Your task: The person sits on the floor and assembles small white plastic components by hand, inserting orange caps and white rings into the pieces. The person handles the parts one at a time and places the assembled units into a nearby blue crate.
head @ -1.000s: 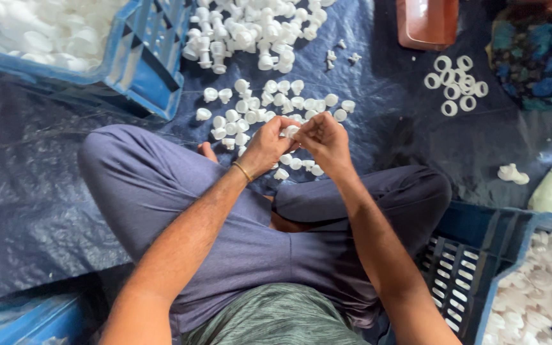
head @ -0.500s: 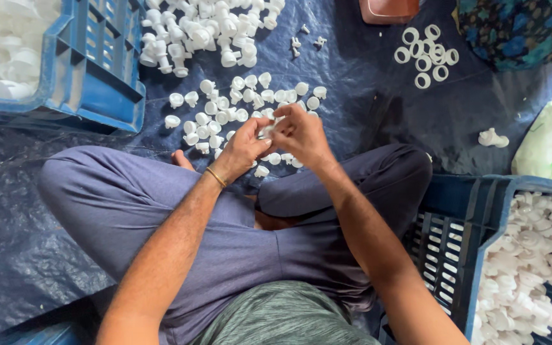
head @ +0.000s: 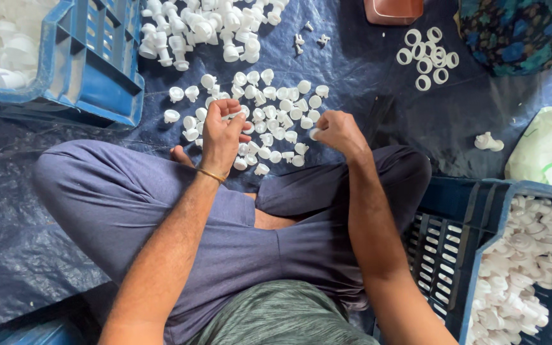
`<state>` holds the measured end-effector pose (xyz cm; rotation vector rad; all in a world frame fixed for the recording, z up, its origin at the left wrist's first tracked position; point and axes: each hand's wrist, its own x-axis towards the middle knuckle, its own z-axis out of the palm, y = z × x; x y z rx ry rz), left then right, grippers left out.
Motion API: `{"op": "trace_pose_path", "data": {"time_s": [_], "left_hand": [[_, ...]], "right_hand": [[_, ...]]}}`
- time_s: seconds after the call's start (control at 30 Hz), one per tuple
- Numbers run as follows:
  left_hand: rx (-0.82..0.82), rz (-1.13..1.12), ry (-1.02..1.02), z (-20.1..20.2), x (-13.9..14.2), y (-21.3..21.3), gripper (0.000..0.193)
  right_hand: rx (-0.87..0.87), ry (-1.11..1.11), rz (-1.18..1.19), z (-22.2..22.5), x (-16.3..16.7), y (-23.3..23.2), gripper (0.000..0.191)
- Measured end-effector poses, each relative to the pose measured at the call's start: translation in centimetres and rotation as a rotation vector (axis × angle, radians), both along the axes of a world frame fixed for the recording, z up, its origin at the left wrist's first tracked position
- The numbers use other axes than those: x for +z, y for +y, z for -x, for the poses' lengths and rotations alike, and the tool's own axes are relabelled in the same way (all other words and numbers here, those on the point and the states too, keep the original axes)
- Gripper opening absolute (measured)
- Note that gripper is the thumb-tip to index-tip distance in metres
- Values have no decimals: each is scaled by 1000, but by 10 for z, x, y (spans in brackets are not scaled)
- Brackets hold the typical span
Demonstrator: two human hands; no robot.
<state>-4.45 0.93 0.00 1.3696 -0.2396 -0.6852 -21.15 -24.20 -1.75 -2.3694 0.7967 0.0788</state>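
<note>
Where white caps (head: 269, 115) lie scattered, left hand (head: 220, 135) pinching one, right hand (head: 338, 131) gripping another

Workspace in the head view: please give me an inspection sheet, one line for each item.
Surface: dark blue tarp, wrinkled.
Job's things: small white caps scattered before the crossed legs.
Clutter: white rings; longer white parts; blue crates holding white parts.
Grippers: left hand over the caps; right hand pinching a white piece.
Cables: nothing seen.
Surroundings: patterned cloth, reddish container.
</note>
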Motion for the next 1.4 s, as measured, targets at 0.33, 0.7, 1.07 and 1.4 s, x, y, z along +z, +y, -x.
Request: {"op": "trace_pose_path", "data": {"time_s": [0.33,0.7,1.07,1.4], "left_hand": [[4,-95,-98,-1,-2,-10,28],[6,-293,-313,-10,-15,-16,24],[-59,-311,-257,-5,-12,-19,24],[-21,-257,-321,-5,-5,-15,22]], "right_hand": [[16,-344,349,-47,0,-31,22],[616,-362,569,-157,-22,-87,48],[289,-525,631,-105,-53,-140,21],[-62,-557,589,-72,-34,-130,18]]}}
